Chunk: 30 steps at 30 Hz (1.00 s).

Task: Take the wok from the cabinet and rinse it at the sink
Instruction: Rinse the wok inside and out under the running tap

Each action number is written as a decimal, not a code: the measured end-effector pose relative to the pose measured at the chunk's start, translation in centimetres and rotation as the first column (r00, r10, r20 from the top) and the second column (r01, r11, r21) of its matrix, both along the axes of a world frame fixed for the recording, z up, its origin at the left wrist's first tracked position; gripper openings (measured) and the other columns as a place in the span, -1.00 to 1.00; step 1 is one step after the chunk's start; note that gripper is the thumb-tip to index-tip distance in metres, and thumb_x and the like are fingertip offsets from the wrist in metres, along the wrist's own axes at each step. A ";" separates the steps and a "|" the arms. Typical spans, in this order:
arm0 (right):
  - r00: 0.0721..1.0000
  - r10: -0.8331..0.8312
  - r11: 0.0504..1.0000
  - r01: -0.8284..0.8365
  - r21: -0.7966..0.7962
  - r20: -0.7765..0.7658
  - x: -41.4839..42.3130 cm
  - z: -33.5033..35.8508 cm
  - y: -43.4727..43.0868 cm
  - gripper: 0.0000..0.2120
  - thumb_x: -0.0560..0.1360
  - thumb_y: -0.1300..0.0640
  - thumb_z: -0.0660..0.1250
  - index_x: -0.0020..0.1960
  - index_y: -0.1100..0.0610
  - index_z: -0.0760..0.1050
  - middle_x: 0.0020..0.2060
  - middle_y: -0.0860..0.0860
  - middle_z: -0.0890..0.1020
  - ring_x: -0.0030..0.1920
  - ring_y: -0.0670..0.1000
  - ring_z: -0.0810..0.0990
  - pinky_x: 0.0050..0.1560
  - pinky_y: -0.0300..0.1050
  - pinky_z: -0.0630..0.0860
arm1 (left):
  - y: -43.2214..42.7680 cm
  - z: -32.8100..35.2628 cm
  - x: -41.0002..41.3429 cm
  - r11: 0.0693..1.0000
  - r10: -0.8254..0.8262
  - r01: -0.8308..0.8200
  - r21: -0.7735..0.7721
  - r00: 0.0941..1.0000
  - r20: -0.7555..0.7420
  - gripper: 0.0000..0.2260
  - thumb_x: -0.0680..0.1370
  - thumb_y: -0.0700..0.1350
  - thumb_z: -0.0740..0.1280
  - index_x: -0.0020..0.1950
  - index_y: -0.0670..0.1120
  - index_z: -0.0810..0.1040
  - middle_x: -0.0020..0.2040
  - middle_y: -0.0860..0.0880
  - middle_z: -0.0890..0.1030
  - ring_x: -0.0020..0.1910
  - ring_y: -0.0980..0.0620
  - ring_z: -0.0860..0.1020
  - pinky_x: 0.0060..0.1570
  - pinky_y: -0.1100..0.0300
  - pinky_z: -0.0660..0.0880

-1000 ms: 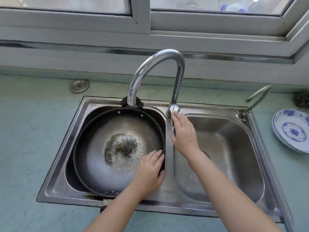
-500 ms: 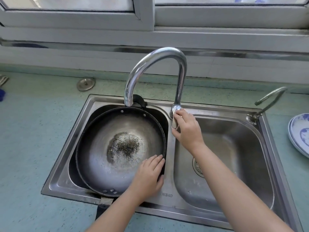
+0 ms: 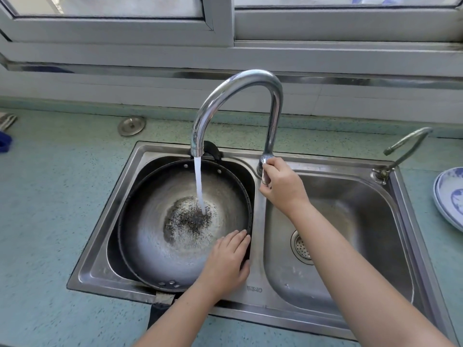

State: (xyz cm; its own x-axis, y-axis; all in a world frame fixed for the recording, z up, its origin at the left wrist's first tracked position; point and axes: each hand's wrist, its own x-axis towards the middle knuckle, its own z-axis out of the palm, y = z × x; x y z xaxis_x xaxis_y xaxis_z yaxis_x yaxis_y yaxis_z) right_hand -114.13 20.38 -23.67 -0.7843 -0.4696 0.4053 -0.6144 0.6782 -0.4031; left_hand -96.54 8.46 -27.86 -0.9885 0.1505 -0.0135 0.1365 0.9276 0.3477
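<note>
A dark wok (image 3: 160,236) with a worn grey inside lies tilted in the left basin of the steel double sink (image 3: 253,288). Its handle sticks out over the front rim. My left hand (image 3: 226,261) grips the wok's right rim, fingers inside, thumb outside. The tall curved faucet (image 3: 240,96) arches over the wok, and a stream of water (image 3: 199,186) falls from its spout onto the dark speckled patch in the wok's middle. My right hand (image 3: 281,187) is closed on the faucet lever (image 3: 264,171) at the faucet's base.
The right basin holds a drain strainer (image 3: 302,247). A small second tap (image 3: 403,149) stands at the sink's far right corner. Blue-patterned plates (image 3: 451,196) lie on the green counter at right. A round metal cap (image 3: 131,125) sits behind the sink; a window sill runs above.
Water now runs from the spout into the wok; before, none flowed. My right hand has stayed on the lever, my left on the wok's rim.
</note>
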 end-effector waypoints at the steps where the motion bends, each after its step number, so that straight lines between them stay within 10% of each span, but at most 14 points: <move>1: 1.000 -0.014 1.000 0.014 0.005 0.005 0.4 0.0 0.1 -0.85 0.18 0.41 0.38 -0.26 0.32 0.51 -0.18 0.20 0.60 -0.32 0.21 0.58 -0.38 -0.07 0.56 | 0.1 0.1 0.1 1.000 0.006 -0.006 0.001 1.000 0.000 -0.56 0.35 0.01 0.18 0.14 -0.11 0.60 0.15 -0.03 0.64 0.12 0.01 0.56 0.03 0.11 0.58; 7: 0.988 -0.153 0.986 0.151 0.070 0.011 5.6 -1.0 0.0 -0.52 0.25 0.32 0.46 0.15 0.36 0.51 0.14 0.31 0.55 0.21 0.33 0.51 0.15 0.31 0.43 | -0.5 0.7 2.0 1.000 0.021 -0.020 0.015 0.999 -0.049 -0.58 0.37 -0.03 0.19 0.15 -0.15 0.57 0.16 -0.10 0.62 0.19 -0.02 0.47 0.06 0.06 0.56; 24: 0.944 -0.225 0.974 0.211 0.085 0.239 26.9 -2.1 -4.9 -0.54 0.33 0.23 0.40 0.21 0.33 0.49 0.16 0.25 0.55 0.20 0.24 0.54 0.17 0.17 0.51 | -7.0 2.6 16.0 0.981 0.181 -0.178 0.078 0.983 -0.038 -0.59 0.38 -0.08 0.22 0.14 -0.24 0.57 0.13 -0.22 0.61 0.11 -0.18 0.60 0.03 -0.05 0.57; 30: 0.900 -0.209 0.978 0.195 0.075 0.383 32.6 -1.3 -6.7 -0.52 0.45 0.19 0.32 0.34 0.27 0.38 0.29 0.15 0.45 0.34 0.11 0.39 0.36 0.01 0.34 | -7.3 2.6 20.8 0.907 0.328 -0.347 0.240 0.937 0.118 -0.48 0.54 -0.09 0.23 0.47 -0.15 0.19 0.47 -0.12 0.23 0.45 -0.06 0.18 0.43 0.10 0.14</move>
State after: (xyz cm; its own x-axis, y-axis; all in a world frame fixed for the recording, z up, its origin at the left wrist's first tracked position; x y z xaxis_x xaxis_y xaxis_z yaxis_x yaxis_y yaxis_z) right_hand -81.51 13.65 -24.98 -0.9554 -0.2928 0.0381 -0.2638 0.7885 -0.5555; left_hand -75.69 1.17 -25.27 -0.9785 -0.1842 -0.0933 -0.2040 0.7933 0.5737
